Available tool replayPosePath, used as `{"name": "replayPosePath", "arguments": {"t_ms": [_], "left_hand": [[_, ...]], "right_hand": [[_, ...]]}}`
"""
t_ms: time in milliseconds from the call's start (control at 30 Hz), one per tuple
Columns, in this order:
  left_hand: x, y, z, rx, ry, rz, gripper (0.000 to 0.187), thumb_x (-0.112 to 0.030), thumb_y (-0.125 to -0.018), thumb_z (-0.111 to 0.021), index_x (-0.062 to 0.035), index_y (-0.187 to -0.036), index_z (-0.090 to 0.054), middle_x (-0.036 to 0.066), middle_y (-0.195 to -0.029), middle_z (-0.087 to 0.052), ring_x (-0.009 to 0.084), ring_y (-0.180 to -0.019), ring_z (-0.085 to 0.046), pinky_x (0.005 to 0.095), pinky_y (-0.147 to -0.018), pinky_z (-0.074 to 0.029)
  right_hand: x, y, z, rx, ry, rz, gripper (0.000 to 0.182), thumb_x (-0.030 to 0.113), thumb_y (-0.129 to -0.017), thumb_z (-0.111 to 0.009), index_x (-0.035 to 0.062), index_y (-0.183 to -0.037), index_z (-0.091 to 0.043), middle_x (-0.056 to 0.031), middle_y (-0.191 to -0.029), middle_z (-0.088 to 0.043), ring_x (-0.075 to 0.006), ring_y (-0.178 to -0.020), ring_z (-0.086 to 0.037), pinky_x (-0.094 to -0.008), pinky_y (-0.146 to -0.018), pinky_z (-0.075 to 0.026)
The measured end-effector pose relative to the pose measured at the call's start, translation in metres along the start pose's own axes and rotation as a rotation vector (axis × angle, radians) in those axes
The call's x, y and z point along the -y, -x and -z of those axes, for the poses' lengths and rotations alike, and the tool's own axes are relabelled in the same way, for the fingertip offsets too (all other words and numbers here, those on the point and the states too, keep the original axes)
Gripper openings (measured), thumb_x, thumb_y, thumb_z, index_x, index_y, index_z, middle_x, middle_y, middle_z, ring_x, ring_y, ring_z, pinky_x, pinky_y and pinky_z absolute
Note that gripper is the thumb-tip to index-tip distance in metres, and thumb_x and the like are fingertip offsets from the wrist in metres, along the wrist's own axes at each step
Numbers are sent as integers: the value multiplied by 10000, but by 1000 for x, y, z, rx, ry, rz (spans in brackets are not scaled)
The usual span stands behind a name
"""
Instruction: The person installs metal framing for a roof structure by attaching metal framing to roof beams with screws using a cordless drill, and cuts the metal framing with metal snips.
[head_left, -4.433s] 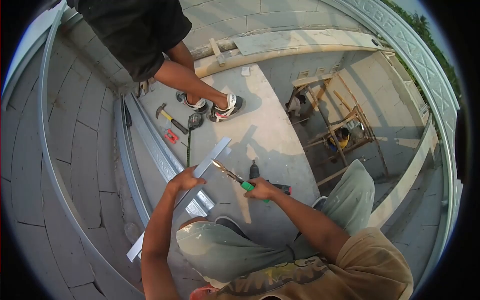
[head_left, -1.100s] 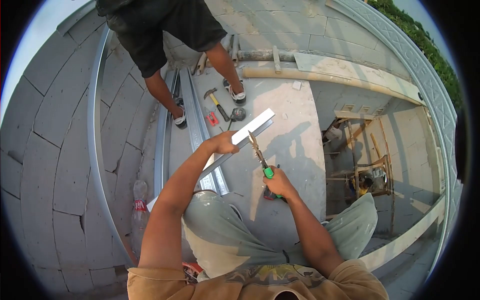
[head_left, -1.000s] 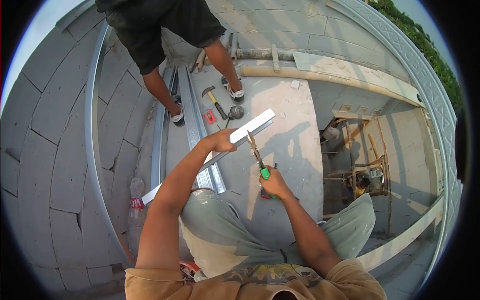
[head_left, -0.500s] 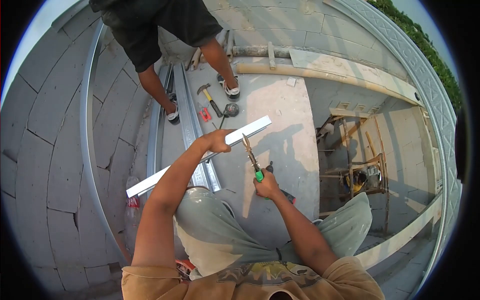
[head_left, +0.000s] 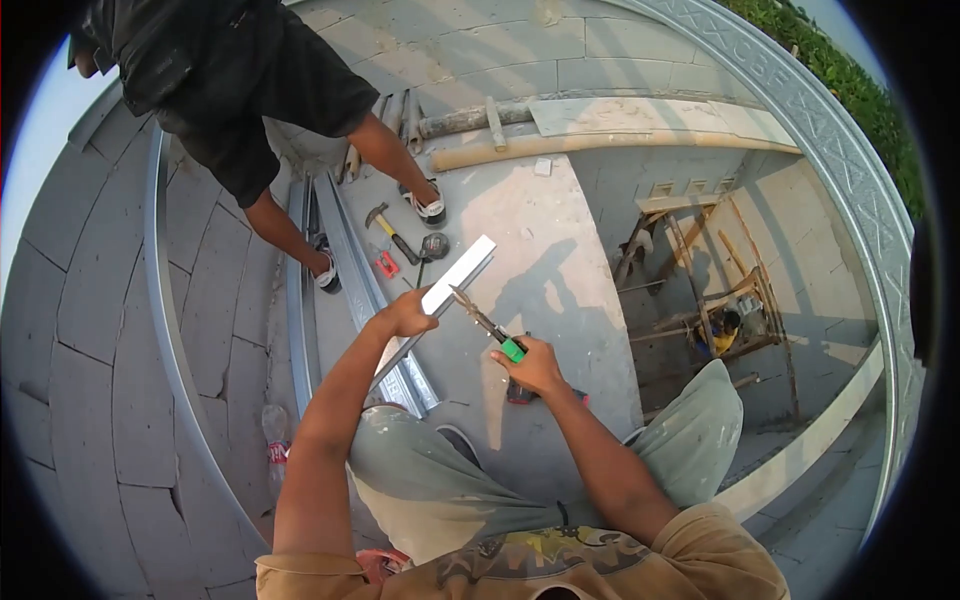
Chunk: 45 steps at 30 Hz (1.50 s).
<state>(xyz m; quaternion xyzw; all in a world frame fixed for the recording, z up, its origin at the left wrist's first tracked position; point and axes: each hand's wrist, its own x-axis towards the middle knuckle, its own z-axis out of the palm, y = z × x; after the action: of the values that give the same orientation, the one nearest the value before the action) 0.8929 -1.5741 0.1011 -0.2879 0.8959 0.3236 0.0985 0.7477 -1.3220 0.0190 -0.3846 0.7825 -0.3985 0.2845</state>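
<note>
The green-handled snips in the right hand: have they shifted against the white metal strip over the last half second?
Yes. The green-handled snips now tilt further left, their tips meeting the edge of the white metal strip beside the left hand.

A single head-worn fisheye camera looks steeply down from above the person's chest onto a concrete slab, its round frame bending walls and rails at the edges. The left hand and right hand sit close, near centre; another person's legs stand farther off at top left. No second view overlaps.
</note>
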Motion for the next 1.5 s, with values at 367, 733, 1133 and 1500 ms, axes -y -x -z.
{"name": "replayPosePath", "arguments": {"t_ms": [367,733,1133,1500], "left_hand": [[11,3,-5,73,-30,13,749,-230,-674,-670,-118,-1400,-524,225,-1167,-671,365,-1089,-636,399,-948,-505],[-2,8,-2,41,-90,-92,792,-214,-676,-677,-133,-1440,-484,206,-1118,-685,355,-1033,-654,421,-901,-520],[4,4,-12,55,-40,-125,722,-222,-683,-678,-119,-1383,-533,201,-1158,-680,352,-1071,-646,405,-933,-511],[-6,1,-4,170,-136,-119,802,-205,-693,-701,-91,-1446,-451,221,-1162,-662,364,-1060,-636,416,-937,-500]], "right_hand": [[-19,2,-16,274,215,-22,578,360,-770,-795,-61,-1100,-574,-297,-1021,-658,-456,-978,-644,-492,-857,-519],[-24,0,-19,165,178,50,460,278,-811,-743,-71,-1063,-582,-304,-939,-664,-473,-945,-640,-512,-825,-508],[-29,13,-28,259,-179,-80,322,316,-921,-647,-5,-935,-638,-133,-814,-672,-240,-790,-655,-373,-745,-499],[-6,9,-10,366,-165,-107,400,352,-905,-632,-35,-1003,-642,-202,-832,-671,-328,-813,-679,-431,-719,-516]]}}
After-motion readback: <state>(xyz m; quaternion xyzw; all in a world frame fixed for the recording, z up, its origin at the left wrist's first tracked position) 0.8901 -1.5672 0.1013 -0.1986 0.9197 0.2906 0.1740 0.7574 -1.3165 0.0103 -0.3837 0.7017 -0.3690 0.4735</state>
